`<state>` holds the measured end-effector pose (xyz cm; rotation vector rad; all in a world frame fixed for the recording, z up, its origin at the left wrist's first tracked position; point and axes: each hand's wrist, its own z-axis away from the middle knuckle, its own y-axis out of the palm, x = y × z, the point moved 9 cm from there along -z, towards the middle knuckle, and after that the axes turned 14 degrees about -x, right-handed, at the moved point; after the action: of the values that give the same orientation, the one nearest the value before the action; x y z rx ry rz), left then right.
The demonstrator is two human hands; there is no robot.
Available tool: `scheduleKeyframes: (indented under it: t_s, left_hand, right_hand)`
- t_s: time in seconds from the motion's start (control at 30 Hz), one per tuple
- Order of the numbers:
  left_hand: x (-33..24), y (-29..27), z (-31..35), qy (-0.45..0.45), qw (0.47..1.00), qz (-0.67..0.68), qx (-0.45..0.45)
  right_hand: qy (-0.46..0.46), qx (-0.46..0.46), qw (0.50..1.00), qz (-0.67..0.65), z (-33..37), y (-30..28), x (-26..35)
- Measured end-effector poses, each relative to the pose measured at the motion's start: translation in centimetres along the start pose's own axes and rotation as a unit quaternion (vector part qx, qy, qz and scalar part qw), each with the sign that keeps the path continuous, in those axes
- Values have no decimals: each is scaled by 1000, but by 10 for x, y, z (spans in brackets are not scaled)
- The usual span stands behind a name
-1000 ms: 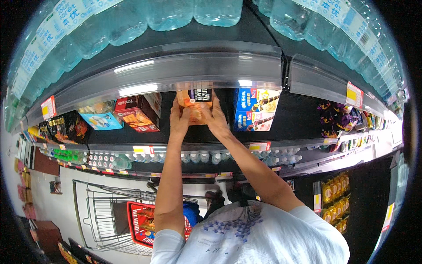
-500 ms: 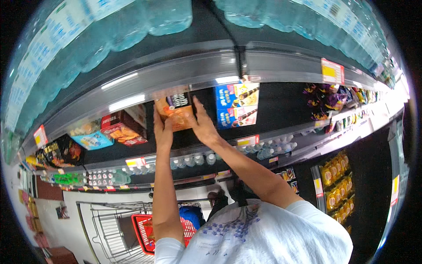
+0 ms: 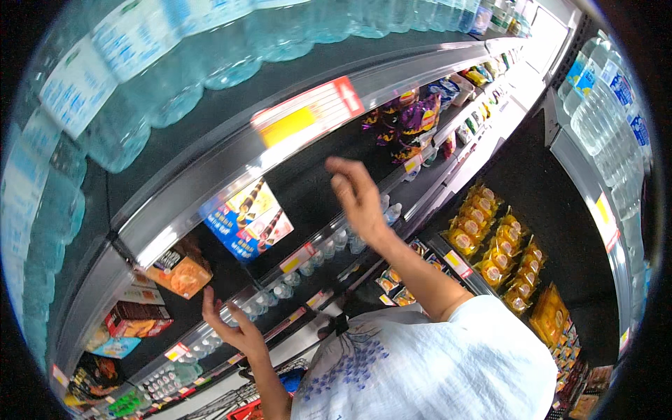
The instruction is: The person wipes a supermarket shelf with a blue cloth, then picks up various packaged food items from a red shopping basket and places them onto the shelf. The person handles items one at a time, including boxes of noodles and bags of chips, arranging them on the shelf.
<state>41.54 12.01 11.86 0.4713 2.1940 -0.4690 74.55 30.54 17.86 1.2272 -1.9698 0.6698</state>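
An orange snack box [image 3: 183,274] with a dark panel stands on the shelf, free of both hands. Just to its right, close to the shelf's front edge, is my left hand [image 3: 238,331], fingers apart and holding nothing. My right hand [image 3: 359,203] hovers before a dark stretch of the same shelf with its fingers spread and empty. Between the hands sit blue and yellow boxes of wafer rolls [image 3: 246,220], stacked two high. Purple snack packets [image 3: 418,117] lie farther right on that shelf.
Large water bottles [image 3: 210,59] line the shelf above, behind a rail with a price tag [image 3: 308,112]. A red box [image 3: 138,319] stands left of the orange one. Small bottles [image 3: 283,288] fill the shelf below. Yellow packets [image 3: 498,259] hang at right; a cart [image 3: 227,385] stands below.
Both hands have let go of the orange box, which now rests on the shelf. My right hand has moved right past the wafer roll boxes, and the view has turned right.
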Motion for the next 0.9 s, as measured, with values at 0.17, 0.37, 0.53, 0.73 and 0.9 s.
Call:
scheduleKeyframes:
  t_s: [0.17, 0.37, 0.53, 0.73, 0.9]
  left_hand:
    - [-29, 43, 23, 9, 998, 29, 63]
    - [-49, 73, 42, -7, 994, 37, 98]
    - [-40, 78, 49, -21, 995, 22, 99]
    - [-35, 80, 56, -49, 993, 30, 99]
    - [-41, 73, 57, -55, 994, 18, 95]
  right_hand:
    - [-176, -67, 959, 212, -114, -76, 5]
    - [-241, 9, 863, 443, -197, -138, -64]
    - [-222, 109, 855, 455, -212, -151, -95]
    - [-206, 140, 898, 362, -220, -157, -90]
    - [-233, 146, 896, 349, -207, -159, -50]
